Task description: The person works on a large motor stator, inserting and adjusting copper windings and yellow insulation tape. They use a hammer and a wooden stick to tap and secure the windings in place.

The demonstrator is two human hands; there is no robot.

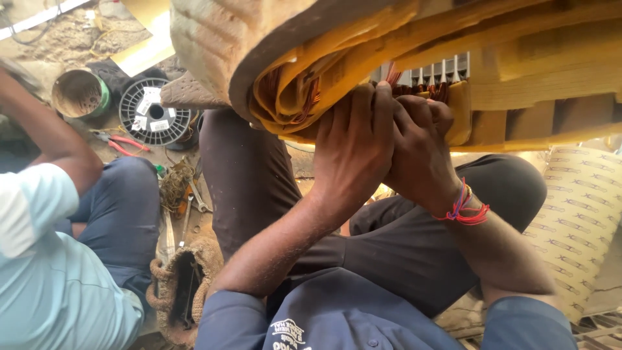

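Pressing my left hand (353,152), fingers curled shut, on the yellow-insulated copper winding bundle (304,97) | right hand (421,146) clenched on it alongside | bundle directly above both.

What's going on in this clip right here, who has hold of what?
A seated person presses both hands against a wound coil assembly wrapped in yellow insulating sheet. The left hand and the right hand, which wears a red thread band at the wrist, have their fingers dug in where copper wire shows between the yellow layers. A second person in a light shirt sits alongside. On the floor lie a grey empty spool, red-handled pliers and a woven basket.
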